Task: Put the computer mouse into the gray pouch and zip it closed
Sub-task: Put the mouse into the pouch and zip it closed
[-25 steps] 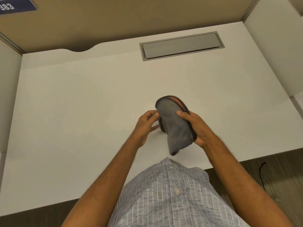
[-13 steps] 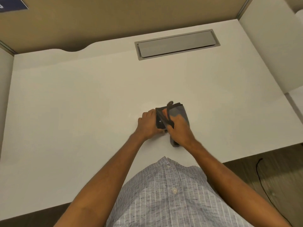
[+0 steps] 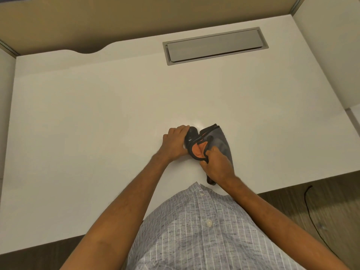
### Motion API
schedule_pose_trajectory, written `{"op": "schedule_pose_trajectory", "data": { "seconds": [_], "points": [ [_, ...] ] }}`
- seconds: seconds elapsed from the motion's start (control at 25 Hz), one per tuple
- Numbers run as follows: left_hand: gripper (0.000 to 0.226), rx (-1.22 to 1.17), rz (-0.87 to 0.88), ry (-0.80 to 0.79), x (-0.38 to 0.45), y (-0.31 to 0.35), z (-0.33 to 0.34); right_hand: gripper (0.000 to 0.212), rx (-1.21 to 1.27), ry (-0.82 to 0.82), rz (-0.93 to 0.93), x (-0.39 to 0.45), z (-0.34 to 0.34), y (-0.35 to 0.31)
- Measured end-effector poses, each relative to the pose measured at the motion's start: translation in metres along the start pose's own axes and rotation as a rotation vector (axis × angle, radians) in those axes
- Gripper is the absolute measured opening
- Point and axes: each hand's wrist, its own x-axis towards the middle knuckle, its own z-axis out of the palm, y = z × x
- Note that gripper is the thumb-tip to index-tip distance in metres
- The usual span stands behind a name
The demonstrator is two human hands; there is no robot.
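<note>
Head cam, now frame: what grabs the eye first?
The two hands meeting at the near middle of the white desk: the left hand grips a black computer mouse at the mouth of the gray pouch, which the right hand holds open, orange lining showing. Farther back, a gray cable hatch is set into the desk.

On the white table [image 3: 97,133], the left hand [image 3: 174,142] presses a black mouse [image 3: 190,135] against the gray pouch's [image 3: 222,143] orange-lined mouth, which the right hand [image 3: 217,162] pinches open.
</note>
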Motion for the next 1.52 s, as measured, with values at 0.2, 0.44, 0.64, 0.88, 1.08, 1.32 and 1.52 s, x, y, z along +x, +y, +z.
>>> {"op": "schedule_pose_trajectory", "data": {
  "seconds": [0.2, 0.44, 0.64, 0.88, 1.08, 1.32, 1.52],
  "points": [
    [0.096, 0.029, 0.007, 0.015, 0.002, -0.003, 0.003, 0.029, -0.022, -0.032, -0.072, -0.009, 0.005, 0.002],
    [0.098, 0.039, 0.015, 0.007, 0.003, -0.004, 0.003, 0.045, -0.034, -0.107, -0.108, -0.007, 0.008, 0.0],
    [0.101, 0.055, 0.023, 0.0, 0.003, -0.004, 0.002, 0.038, 0.015, -0.233, -0.169, -0.001, 0.0, 0.005],
    [0.102, 0.031, 0.031, 0.005, 0.001, -0.008, 0.001, 0.011, 0.428, -0.482, -0.06, 0.001, -0.037, 0.005],
    [0.11, -0.014, 0.007, 0.03, -0.002, -0.009, 0.004, 0.021, 0.982, -0.366, 0.106, -0.009, -0.088, 0.004],
    [0.058, -0.611, -0.128, 0.191, -0.013, -0.007, -0.011, 0.027, 1.496, -0.305, 0.112, -0.005, -0.119, -0.027],
    [0.074, -1.653, -0.178, -0.016, -0.034, 0.01, -0.061, 0.024, 1.609, -0.354, 0.046, 0.018, -0.126, -0.084]
  ]
}}
